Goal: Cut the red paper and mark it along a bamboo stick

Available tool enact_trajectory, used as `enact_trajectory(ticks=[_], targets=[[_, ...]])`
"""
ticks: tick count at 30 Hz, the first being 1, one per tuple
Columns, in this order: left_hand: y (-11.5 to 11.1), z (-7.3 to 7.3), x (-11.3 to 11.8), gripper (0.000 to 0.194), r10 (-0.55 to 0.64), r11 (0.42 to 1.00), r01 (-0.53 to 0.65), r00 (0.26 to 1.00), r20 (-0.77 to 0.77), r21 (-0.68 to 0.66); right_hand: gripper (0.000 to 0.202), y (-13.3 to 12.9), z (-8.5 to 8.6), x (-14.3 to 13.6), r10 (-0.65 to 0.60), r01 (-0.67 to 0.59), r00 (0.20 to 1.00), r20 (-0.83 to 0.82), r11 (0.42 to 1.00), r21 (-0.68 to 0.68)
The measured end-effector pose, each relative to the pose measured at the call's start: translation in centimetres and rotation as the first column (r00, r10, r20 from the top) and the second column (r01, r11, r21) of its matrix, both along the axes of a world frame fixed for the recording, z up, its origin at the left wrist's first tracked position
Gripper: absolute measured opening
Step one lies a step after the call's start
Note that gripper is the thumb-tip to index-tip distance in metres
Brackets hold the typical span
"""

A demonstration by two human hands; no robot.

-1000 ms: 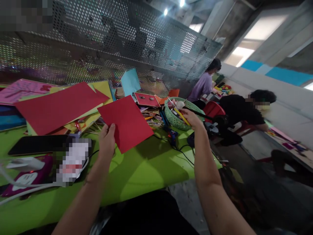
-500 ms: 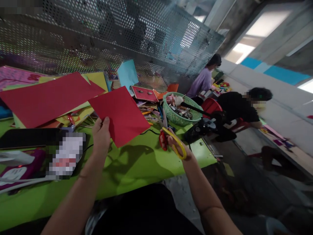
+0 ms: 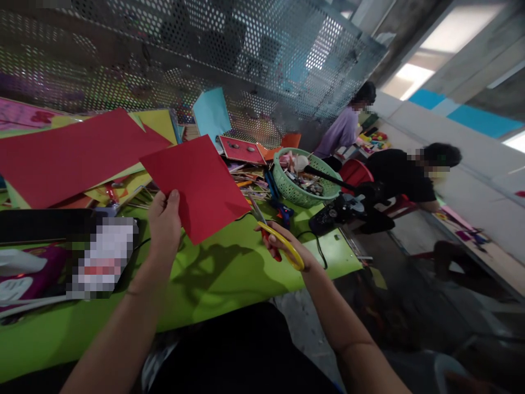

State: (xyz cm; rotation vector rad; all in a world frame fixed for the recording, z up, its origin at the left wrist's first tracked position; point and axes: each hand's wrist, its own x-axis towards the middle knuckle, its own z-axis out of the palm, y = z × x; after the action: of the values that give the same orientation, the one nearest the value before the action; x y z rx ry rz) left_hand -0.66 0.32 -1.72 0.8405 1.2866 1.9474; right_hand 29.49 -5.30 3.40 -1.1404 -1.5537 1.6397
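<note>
While my left hand (image 3: 165, 220) pinches red paper (image 3: 200, 189) left of the basket (image 3: 292, 190), my right hand (image 3: 292, 238) grips scissors (image 3: 299, 259); unsupported, its free corner may buckle.

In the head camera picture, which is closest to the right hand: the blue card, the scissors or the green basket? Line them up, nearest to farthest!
From the right hand:
1. Scissors: held in its fingers.
2. Green basket: ahead and a little to the right.
3. Blue card: off to the left, back near the metal mesh.
</note>
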Motion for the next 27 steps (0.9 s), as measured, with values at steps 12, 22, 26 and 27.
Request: enact_trajectory(ticks=[12, 22, 26, 27], targets=[[-0.54, 1.03, 0.40, 0.038, 0.040, 0.999, -0.040, 0.999, -0.001, 0.032, 0.052, -0.06, 0.17, -0.26, 0.005, -0.005, 1.000, 0.007, 1.000, -0.023], [-0.18, 0.67, 0.32, 0.031, 0.040, 0.999, -0.041, 0.999, 0.016, 0.030, 0.052, -0.03, 0.21, -0.33, 0.006, -0.006, 1.000, 0.004, 1.000, -0.006], [-0.23, 0.67, 0.31, 0.031, 0.036, 0.999, -0.036, 0.999, 0.016, 0.029, 0.054, -0.02, 0.11, -0.27, 0.012, -0.012, 1.000, 0.005, 1.000, -0.011], [-0.27, 0.72, 0.33, 0.031, 0.033, 0.999, -0.033, 0.999, 0.017, 0.029, 0.054, -0.03, 0.11, -0.28, 0.010, -0.010, 1.000, 0.005, 1.000, -0.012]])
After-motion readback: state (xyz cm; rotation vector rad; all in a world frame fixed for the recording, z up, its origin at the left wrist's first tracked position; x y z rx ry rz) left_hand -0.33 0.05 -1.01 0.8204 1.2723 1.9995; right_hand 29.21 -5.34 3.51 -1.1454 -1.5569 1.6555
